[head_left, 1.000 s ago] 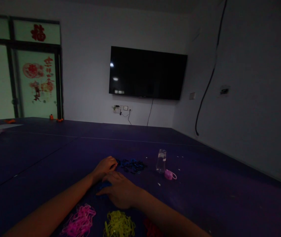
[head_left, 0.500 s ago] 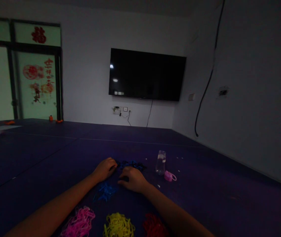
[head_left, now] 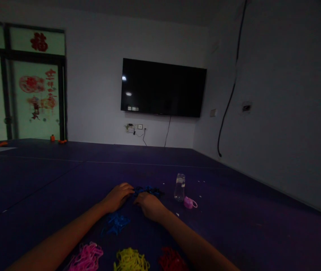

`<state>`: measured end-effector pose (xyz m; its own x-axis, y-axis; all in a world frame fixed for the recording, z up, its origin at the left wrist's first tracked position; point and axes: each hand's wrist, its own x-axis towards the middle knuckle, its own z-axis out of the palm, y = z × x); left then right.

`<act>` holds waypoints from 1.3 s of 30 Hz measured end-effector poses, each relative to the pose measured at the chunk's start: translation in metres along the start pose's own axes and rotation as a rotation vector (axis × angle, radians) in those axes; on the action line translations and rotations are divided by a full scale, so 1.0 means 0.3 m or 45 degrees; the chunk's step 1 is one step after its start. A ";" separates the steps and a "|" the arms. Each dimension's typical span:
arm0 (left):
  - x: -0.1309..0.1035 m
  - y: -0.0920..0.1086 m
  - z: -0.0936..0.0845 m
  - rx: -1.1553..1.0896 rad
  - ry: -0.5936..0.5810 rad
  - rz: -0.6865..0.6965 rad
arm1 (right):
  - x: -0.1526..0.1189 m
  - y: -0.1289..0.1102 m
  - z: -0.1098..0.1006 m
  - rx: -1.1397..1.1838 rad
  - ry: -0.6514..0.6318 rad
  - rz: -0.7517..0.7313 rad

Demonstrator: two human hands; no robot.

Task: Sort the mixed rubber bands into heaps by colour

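A mixed pile of dark and blue strand-like pieces (head_left: 151, 191) lies ahead of my hands. My left hand (head_left: 120, 196) rests at the pile's left edge, fingers curled and fingertips touching it. Just in front of the pile, my right hand (head_left: 149, 206) has thumb and fingers drawn together at its near side. What either hand pinches is too small and dark to make out. Nearer to me, between my forearms, is a smaller blue heap (head_left: 116, 223). Along the bottom edge sit heaps of pink loops (head_left: 87, 256), yellow loops (head_left: 132, 259) and red loops (head_left: 172, 259), resembling rubber bands.
Right of the pile stands a clear bottle (head_left: 180, 188), its pink cap with a loop (head_left: 189, 203) beside it. Small white scraps (head_left: 177, 214) dot the purple tabletop (head_left: 233, 226). Orange items (head_left: 52, 138) sit at the far left edge. A television (head_left: 163, 88) hangs on the wall.
My right hand's thumb and fingers have closed together from an open curl. My left hand has shifted slightly and stays at the pile. The whole view has moved a little.
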<state>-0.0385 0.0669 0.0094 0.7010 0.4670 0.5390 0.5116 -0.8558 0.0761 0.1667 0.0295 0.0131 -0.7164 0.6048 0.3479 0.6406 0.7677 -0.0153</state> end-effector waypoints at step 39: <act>0.008 0.018 -0.009 0.057 -0.108 -0.055 | -0.026 0.029 -0.033 -0.121 0.104 0.581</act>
<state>-0.0354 0.0628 0.0133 0.7161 0.5221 0.4632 0.5627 -0.8245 0.0593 0.1806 0.0295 0.0195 -0.3343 0.8542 0.3983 0.9101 0.4024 -0.0991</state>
